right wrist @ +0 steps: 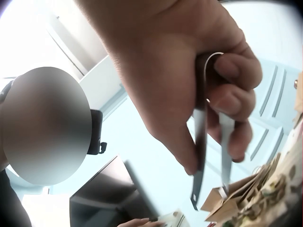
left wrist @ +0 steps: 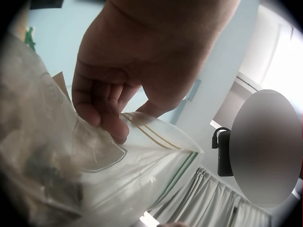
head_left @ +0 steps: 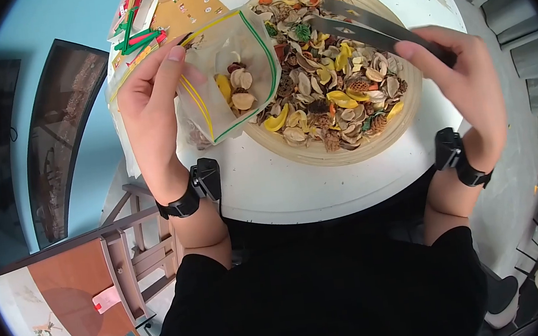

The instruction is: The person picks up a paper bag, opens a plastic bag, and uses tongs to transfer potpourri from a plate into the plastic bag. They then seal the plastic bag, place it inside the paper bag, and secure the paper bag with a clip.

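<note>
My left hand (head_left: pixel 150 115) pinches the edge of a clear zip bag (head_left: pixel 201 119) between thumb and fingers. The bag's mouth, lined in yellow and green, gapes toward the tray, and a few dried petals (head_left: pixel 241 79) show inside. In the right wrist view, my right hand (right wrist: pixel 208 71) has its fingers curled round metal tongs (right wrist: pixel 200 142). The tongs' two arms stand apart, their tips over the far part of a heap of potpourri (head_left: pixel 305 85). Dried petals, small cones and yellow and orange pieces make up that heap, spread on a round wooden tray (head_left: pixel 327 156).
The tray rests on a white table (head_left: pixel 272 200) with a rounded front edge. Red and green items (head_left: pixel 137 37) lie at the back left, beside a brown paper piece (head_left: pixel 190 12). Small crumbs dot the tabletop. A wooden chair (head_left: pixel 134 248) stands left of the table.
</note>
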A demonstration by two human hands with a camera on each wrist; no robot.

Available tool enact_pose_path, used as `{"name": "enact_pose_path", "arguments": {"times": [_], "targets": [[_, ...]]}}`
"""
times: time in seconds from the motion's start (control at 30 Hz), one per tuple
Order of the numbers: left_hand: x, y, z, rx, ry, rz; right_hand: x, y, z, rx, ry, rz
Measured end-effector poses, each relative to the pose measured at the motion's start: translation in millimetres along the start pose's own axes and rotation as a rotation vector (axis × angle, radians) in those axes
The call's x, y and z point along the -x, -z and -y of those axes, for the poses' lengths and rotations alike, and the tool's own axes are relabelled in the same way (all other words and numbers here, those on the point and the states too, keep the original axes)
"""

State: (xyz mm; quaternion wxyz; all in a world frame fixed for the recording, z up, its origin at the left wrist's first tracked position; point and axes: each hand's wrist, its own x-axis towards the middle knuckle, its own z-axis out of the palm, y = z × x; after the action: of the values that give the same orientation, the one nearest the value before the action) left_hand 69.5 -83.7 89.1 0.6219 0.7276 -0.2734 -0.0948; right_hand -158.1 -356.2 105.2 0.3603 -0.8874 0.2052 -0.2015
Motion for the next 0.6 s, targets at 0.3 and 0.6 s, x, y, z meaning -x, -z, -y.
{"name": "enact_pose_path", "arguments": {"times": [0.3,0.6], "targets": [[0.6,-2.5,-1.5,-0.008,-0.001,-0.002,-0.5,13.3,-6.3,0.277,-0.158,0.263],[-0.6,-2.0,1.3,-0.004,0.013,-0.002,-5.4,6.3,-21.7,0.222,0.005,0.203]]}}
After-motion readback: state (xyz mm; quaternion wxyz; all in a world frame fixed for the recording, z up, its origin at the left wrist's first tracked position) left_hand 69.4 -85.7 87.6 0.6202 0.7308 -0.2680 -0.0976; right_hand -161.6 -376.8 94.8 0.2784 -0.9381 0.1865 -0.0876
